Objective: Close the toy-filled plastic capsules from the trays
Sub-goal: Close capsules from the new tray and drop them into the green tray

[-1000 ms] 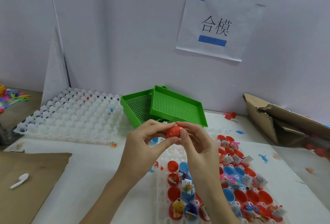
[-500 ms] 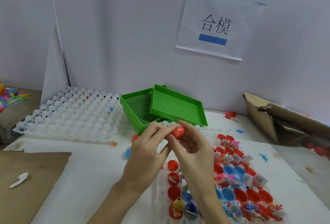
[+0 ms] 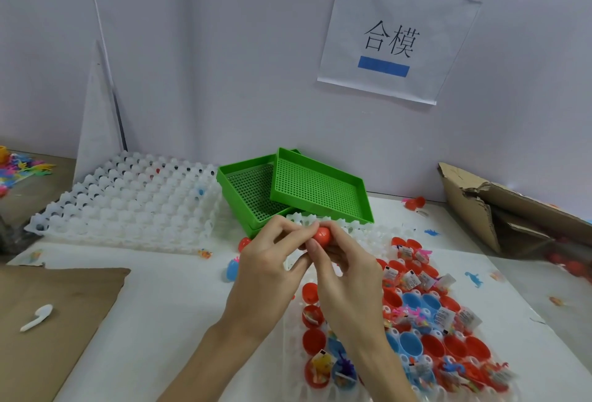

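Left hand pinching small red plastic capsule from left side, fingers curling round it. Capsule being held mid-air above far end of white moulded tray of open toy-filled capsules. Right hand gripping capsule's right half. Advice: keeping halves aligned, squeezing evenly until rims are seating; seam hidden.
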